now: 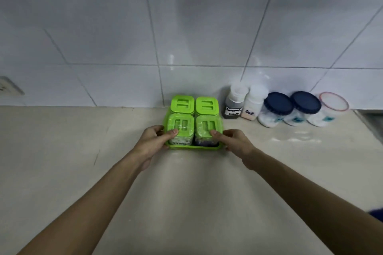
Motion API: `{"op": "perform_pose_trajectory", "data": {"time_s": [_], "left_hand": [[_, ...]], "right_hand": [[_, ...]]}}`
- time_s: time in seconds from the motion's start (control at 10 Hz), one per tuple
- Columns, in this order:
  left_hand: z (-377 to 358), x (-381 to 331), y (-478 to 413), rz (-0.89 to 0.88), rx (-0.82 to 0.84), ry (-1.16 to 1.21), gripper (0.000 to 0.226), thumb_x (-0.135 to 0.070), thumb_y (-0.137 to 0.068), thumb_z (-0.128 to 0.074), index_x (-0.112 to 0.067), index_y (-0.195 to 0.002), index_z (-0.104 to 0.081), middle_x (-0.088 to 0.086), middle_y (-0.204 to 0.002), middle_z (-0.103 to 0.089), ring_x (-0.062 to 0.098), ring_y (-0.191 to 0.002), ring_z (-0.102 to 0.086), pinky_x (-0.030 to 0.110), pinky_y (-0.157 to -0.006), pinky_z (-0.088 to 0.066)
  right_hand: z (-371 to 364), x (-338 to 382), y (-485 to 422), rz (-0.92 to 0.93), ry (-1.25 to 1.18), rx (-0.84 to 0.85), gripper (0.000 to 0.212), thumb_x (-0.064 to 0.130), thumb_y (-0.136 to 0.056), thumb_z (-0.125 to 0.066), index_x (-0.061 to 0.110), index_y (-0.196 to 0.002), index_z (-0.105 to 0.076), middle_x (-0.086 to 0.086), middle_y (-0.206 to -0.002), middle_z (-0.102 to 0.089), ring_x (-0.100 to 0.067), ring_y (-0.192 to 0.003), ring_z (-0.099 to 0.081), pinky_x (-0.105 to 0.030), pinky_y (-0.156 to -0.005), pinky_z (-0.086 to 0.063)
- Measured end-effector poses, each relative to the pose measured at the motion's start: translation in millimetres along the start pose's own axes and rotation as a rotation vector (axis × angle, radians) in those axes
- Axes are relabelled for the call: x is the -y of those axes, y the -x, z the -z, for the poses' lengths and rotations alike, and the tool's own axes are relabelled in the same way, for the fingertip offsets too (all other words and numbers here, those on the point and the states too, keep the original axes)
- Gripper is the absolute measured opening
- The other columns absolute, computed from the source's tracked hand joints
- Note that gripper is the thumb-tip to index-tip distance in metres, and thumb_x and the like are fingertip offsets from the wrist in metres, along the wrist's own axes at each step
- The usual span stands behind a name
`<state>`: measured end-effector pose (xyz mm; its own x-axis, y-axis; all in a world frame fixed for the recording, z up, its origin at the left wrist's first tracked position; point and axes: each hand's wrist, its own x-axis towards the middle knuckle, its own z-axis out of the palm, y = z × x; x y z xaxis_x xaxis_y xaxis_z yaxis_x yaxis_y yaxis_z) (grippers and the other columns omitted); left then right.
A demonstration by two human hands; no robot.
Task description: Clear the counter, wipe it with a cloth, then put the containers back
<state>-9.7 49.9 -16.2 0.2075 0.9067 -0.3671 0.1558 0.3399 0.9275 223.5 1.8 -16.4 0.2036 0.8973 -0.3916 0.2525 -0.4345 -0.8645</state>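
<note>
A green tray (193, 147) sits on the beige counter (83, 151) close to the tiled wall, holding several green-lidded jars (182, 105). My left hand (152, 143) grips the tray's left side, thumb on the front left jar's lid. My right hand (233, 142) grips the tray's right side, thumb on the front right jar's lid. To the right stand a dark seasoning bottle (234, 103), a salt bottle (253, 102), two blue-lidded jars (276, 109) and a red-rimmed jar (329, 109). No cloth is in view.
The white tiled wall (186, 27) rises right behind the tray. A wall socket (8, 88) is at the far left. A metal sink edge (371, 120) shows at the far right. Bare counter lies left of and in front of the tray.
</note>
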Motion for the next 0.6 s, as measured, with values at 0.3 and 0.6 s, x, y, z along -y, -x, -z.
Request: {"op": "perform_pose_trajectory", "data": {"time_s": [0.3, 0.6], "left_hand": [[-17.8, -0.6, -27.1, 0.076, 0.009, 0.019, 0.037, -0.028, -0.086, -0.068, 0.001, -0.109, -0.065, 0.020, -0.111, -0.070, 0.025, -0.094, -0.065, 0.043, -0.091, -0.052], [-44.2, 40.5, 39.5, -0.052, -0.376, 0.090, 0.012, -0.028, -0.089, -0.064, -0.016, -0.091, -0.063, 0.003, -0.085, -0.067, 0.020, -0.079, -0.061, 0.039, -0.078, -0.052]], "right_hand": [[4.3, -1.6, -14.0, 0.029, 0.025, -0.098, 0.050, 0.050, -0.085, -0.060, 0.001, -0.088, -0.066, -0.004, -0.074, -0.057, -0.014, -0.066, -0.049, -0.030, -0.064, -0.040], [14.2, -16.3, 19.8, 0.187, 0.449, -0.295, 0.066, 0.059, -0.086, -0.049, 0.004, -0.122, -0.054, -0.016, -0.118, -0.057, -0.033, -0.110, -0.055, -0.043, -0.092, -0.046]]}}
